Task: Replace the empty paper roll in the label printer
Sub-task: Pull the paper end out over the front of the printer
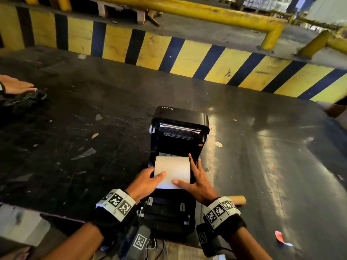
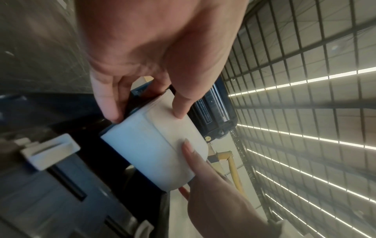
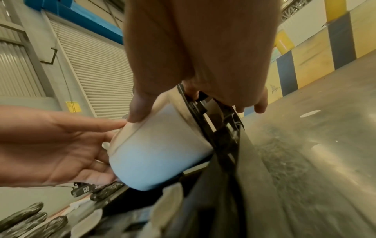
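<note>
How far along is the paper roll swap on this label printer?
Done: the printer lid is open, and a bare cardboard tube, apparently the old core, lies on the table. In hand: the left hand and right hand hold the new white roll in the printer's bay. Left: seating it, feeding the paper, closing the lid.

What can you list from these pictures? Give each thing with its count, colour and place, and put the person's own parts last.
label printer: one, black, lid open, centre of the table
paper roll: one, white, in the printer's bay
cardboard core: one, brown, on the table right of the printer
table: one, dark, scuffed
barrier: one, yellow and blue stripes, behind the table
wrist bands: two, black with white marker tags
left hand: one, grip on the roll's left end
right hand: one, grip on the roll's right end
</note>
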